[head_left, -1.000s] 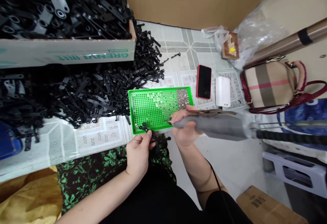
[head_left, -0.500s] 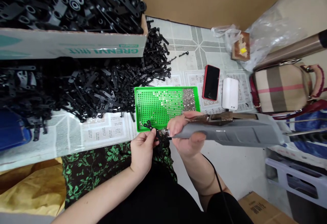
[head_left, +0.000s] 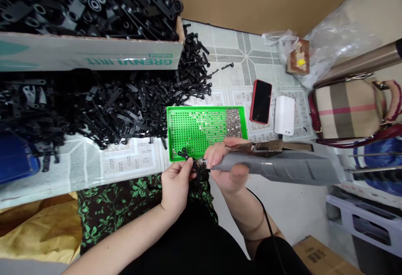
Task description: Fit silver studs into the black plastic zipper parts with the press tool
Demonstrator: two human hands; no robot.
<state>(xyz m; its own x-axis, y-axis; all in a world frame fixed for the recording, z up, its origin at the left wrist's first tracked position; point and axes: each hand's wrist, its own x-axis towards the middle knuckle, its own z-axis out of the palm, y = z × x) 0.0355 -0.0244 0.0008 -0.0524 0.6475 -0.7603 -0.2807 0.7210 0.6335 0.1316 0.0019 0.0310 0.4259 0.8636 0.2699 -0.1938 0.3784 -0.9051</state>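
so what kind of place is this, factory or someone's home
Probably home piecework on a tiled floor. A carton and a heap of black plastic parts sit beside a handbag and phone. The right hand holds a grey power screwdriver.

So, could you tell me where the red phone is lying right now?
In the head view the red phone lies right of centre on the patterned floor, between the green tray on its left and the white power bank on its right.

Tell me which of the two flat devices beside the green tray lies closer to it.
The red-cased phone, dark screen up, lies closer to the green tray. The white power bank sits further right, beyond the phone.
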